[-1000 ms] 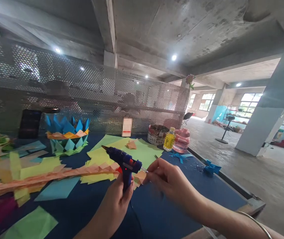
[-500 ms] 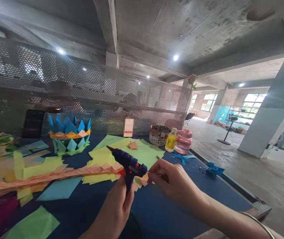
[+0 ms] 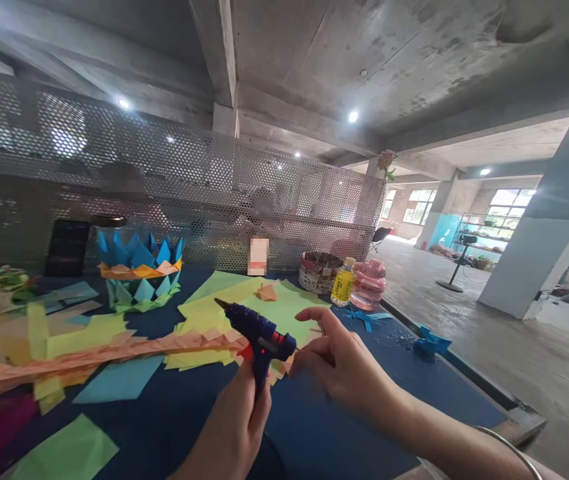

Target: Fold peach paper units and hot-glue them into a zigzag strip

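My left hand [image 3: 237, 420] is wrapped round the handle of a dark blue glue gun [image 3: 259, 330], its nozzle pointing up and to the left and a small red light showing. Just behind the gun's rear end is my right hand [image 3: 347, 360], index finger stretched out and the other fingers loosely bent, with nothing visible in it. A folded orange paper strip [image 3: 114, 352] runs leftward from behind the gun. Beyond the gun lie sheets of green and yellow paper [image 3: 204, 310], with a small orange folded piece [image 3: 267, 291] on top.
A blue, orange and green folded-paper crown [image 3: 140, 272] stands at the back left beside a dark phone [image 3: 67, 247]. A woven basket [image 3: 317, 272], yellow-labelled bottle [image 3: 343, 283] and pink jug [image 3: 368, 285] stand at the back right. Blue paper scraps [image 3: 432, 341] lie near the table's right edge.
My right hand's fingertips have come away from the glue gun's rear end, and its index finger has lifted and spread from the others. My left hand still holds the gun, dipped slightly.
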Available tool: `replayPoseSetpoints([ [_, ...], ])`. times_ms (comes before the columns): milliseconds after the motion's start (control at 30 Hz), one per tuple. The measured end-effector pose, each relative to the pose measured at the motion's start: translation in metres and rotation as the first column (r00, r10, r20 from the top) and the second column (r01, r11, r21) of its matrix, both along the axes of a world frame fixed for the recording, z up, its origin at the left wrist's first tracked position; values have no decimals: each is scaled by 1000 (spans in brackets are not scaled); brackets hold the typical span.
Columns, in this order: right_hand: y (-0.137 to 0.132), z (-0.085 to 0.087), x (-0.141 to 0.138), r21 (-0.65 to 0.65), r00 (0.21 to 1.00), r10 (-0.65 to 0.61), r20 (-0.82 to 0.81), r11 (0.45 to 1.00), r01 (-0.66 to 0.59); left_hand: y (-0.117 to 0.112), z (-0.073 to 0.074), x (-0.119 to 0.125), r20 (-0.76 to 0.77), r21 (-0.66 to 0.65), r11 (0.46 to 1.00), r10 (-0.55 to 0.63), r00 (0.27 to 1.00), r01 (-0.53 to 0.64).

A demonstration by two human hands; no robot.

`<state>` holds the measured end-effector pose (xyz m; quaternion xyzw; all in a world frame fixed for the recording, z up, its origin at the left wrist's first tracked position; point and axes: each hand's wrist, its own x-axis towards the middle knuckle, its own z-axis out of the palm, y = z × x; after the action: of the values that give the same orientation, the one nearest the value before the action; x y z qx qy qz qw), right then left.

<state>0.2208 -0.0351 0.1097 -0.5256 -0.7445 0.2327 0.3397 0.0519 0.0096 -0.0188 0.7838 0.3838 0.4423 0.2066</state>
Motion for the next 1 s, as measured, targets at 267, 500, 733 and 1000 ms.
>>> replayPoseSetpoints([
  [267,3,3,-6,-60,994,52,-97,997,-58,-2,2,3,18,-63,997,-41,999,42],
  [500,0,1,0,-16,997,30,72,999,-29,1,3,3,55,-104,994,-34,998,40],
  [733,-6,-11,11,92,933,-61,356,995,30,1,11,2,39,-149,988,-33,999,38],
  [1000,-2,-11,8,75,945,-16,326,997,-10,-2,4,2,32,-128,991,-38,999,42],
])
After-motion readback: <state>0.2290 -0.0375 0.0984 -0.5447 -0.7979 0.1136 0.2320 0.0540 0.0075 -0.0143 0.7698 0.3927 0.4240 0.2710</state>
